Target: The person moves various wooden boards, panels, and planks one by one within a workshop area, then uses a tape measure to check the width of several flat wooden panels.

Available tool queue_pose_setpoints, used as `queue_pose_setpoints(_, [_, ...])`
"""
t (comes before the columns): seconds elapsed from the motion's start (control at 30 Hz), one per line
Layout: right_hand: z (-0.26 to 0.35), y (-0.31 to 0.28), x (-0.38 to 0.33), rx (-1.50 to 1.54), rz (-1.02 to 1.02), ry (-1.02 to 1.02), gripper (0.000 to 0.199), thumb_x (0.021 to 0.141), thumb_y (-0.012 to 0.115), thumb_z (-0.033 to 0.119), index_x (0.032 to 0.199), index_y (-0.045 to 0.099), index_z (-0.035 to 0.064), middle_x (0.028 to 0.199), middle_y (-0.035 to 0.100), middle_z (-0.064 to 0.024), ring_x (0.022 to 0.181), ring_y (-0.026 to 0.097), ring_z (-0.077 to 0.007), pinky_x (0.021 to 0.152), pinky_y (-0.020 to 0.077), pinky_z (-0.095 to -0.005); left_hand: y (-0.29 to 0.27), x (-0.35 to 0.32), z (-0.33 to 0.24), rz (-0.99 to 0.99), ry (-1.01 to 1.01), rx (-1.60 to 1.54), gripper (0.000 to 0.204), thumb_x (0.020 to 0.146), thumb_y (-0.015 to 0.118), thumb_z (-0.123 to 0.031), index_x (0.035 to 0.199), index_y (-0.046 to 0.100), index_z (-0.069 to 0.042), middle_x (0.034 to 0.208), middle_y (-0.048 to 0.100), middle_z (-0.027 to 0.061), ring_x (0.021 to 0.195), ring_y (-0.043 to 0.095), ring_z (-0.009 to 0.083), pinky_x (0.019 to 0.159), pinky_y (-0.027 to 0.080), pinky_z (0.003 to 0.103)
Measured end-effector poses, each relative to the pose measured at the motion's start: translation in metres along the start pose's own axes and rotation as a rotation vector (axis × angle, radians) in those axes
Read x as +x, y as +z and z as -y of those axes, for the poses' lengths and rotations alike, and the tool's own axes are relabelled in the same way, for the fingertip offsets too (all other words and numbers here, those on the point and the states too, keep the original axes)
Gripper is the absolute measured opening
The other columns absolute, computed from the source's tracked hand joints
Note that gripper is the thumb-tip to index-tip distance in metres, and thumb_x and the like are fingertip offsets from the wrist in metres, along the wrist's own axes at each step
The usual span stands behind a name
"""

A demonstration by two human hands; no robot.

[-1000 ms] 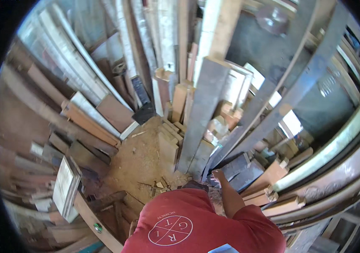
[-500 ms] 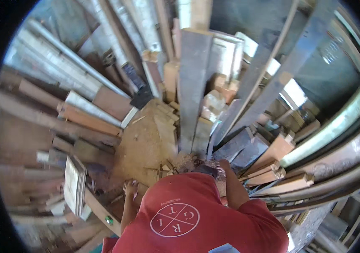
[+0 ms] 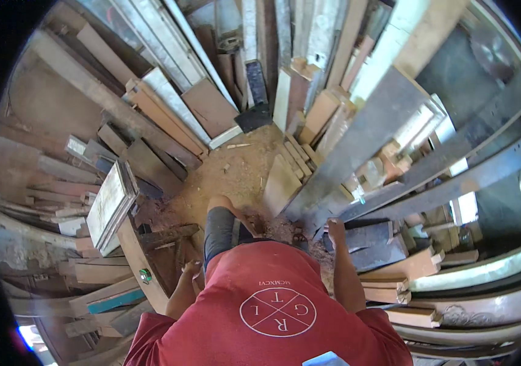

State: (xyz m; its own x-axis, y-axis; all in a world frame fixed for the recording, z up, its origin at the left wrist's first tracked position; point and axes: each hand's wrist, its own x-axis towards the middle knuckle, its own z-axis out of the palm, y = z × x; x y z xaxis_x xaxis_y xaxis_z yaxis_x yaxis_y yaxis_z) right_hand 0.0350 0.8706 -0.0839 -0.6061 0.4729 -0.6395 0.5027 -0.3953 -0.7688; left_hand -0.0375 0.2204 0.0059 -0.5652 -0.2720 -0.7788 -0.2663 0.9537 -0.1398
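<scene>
Partly hidden behind the red shirt [image 3: 273,305], both forearms reach down. Left hand [image 3: 192,268] hangs near a dark wooden plank [image 3: 166,235], fingers curled loosely, grip unclear. Right hand [image 3: 335,230] rests fingers-together on a grey weathered board [image 3: 367,235] on the ground.

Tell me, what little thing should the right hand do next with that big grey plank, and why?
Probably close the fingers round the lower end of the big grey plank. The right hand is right at its foot, though a firm hold cannot be made out. The plank leans steeply among loose boards, so a sure hold seems wise first. The left hand hangs low by the dark wooden pieces.
</scene>
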Motion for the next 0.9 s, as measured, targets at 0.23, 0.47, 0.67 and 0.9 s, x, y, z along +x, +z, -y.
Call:
queue_pose_setpoints(0.23, [0.118, 0.128, 0.029, -0.646, -0.039, -0.581, 0.027, 0.089, 0.061, 0.02, 0.107, 0.061, 0.0014, 0.089, 0.067, -0.0182, 0.082, 0.068, -0.03, 0.072, 0.0529, -0.0376, 0.006, 0.127, -0.021, 0.213, 0.119, -0.218, 0.052, 0.089, 0.054, -0.054, 0.127, 0.062, -0.021, 0.134, 0.057, 0.0127, 0.125, 0.053, 0.0329, 0.106, 0.039, 0.046])
queue_pose_setpoints(0.47, [0.148, 0.257, 0.053, -1.206, -0.379, -0.359, 0.061, 0.082, 0.064, 0.021, 0.138, 0.043, 0.0096, 0.14, 0.04, -0.0228, 0.13, 0.035, -0.0407, 0.108, 0.0272, -0.0526, -0.157, 0.271, -0.106, 0.026, 0.361, -0.441, 0.048, 0.088, 0.061, -0.041, 0.125, 0.062, -0.012, 0.126, 0.061, 0.0199, 0.117, 0.059, 0.0318, 0.099, 0.045, 0.041])
queue_pose_setpoints(0.67, [0.117, 0.308, 0.055, -1.345, -0.545, 0.117, 0.092, 0.076, 0.069, 0.026, 0.153, 0.021, 0.0105, 0.158, 0.014, -0.0197, 0.141, 0.017, -0.0433, 0.114, 0.0158, -0.0575, -0.302, 0.338, -0.189, -0.207, 0.651, -0.445, 0.056, 0.089, 0.06, -0.049, 0.129, 0.057, -0.01, 0.122, 0.062, 0.0216, 0.114, 0.06, 0.0348, 0.095, 0.047, 0.043])
queue_pose_setpoints(0.9, [0.171, 0.341, 0.06, -1.319, -0.58, 0.237, 0.105, 0.077, 0.073, 0.035, 0.156, 0.006, 0.0182, 0.157, 0.019, -0.0178, 0.146, 0.014, -0.0368, 0.114, 0.0218, -0.0568, -0.398, 0.327, -0.217, -0.019, 0.658, -0.291, 0.047, 0.093, 0.061, -0.036, 0.131, 0.056, -0.008, 0.127, 0.06, 0.0204, 0.118, 0.058, 0.0332, 0.097, 0.047, 0.042])
